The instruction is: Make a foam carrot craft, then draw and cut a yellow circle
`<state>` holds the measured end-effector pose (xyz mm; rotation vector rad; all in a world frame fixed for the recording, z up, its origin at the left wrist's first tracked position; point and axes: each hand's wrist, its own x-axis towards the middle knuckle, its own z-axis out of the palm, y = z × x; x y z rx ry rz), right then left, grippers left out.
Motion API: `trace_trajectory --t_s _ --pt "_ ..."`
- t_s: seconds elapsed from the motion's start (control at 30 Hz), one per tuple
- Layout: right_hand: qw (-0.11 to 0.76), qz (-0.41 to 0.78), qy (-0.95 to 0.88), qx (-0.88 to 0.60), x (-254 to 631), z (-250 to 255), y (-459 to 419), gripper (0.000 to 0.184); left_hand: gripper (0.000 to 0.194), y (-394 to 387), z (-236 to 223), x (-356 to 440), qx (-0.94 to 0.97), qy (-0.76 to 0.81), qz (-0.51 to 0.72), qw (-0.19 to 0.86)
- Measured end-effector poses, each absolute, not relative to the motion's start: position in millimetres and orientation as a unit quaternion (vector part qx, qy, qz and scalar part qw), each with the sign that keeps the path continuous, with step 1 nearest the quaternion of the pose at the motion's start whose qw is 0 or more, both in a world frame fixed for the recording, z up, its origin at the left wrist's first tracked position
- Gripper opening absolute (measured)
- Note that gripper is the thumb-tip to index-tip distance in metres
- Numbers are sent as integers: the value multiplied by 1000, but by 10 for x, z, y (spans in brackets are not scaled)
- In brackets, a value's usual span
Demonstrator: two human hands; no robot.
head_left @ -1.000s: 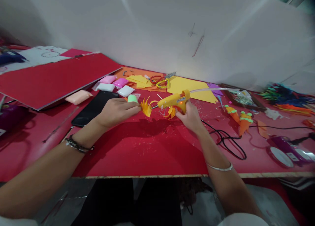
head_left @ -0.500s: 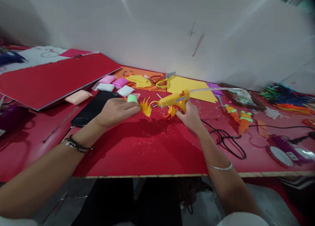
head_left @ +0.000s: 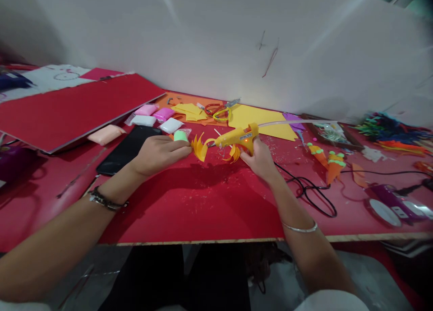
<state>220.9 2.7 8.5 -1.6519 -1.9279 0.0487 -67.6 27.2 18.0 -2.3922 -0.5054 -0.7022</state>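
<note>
My left hand is closed, pinching a yellow-orange paper piece cut into curled fringes. A yellow hot glue gun is gripped in my right hand, its orange light lit. The nozzle points left and meets the fringed paper or sits just beside it; I cannot tell which. From the gun's back a long clear glue stick sticks out. Just left of my right fingers is a second curled yellow fringed piece; whether those fingers hold it is unclear. Both hands are above the red tabletop.
A black phone and several clay packets lie to the left. Behind are scissors and yellow paper. On the right are a black cord, orange paper cones, a tray and a purple device.
The view has shifted very slightly. My hands, the glue gun and the fringed paper keep almost the same positions, with the nozzle still at the paper.
</note>
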Motion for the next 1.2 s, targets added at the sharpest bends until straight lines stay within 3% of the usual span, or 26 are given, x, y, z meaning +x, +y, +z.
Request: trace_trajectory --t_s 0.13,0.33,0.6,0.77,0.97,1.03,1.1,1.2 --pt "281 -6 -697 -660 2270 54 70 30 10 279 158 -668 -887 -201 -266 320" --pt "277 -62 -578 -765 2625 36 122 51 13 313 103 -635 -878 -241 -319 263" --pt "221 -14 -439 -870 2989 -23 192 50 12 337 61 -642 -871 -297 -338 198" --pt "166 -6 -467 -868 2953 1 178 49 16 332 42 -629 -875 -317 -315 185" --pt "70 -55 -485 -870 2938 187 20 72 16 336 29 -638 -882 -326 -303 155" --pt "48 -79 -478 -873 2973 285 -51 70 16 337 21 -633 -881 -328 -306 148" --pt "25 -74 -475 -876 3006 385 -112 55 17 341 7 -625 -883 -325 -305 146" --pt "4 6 -525 -851 2971 481 -157 41 18 353 -18 -614 -886 -322 -305 138"
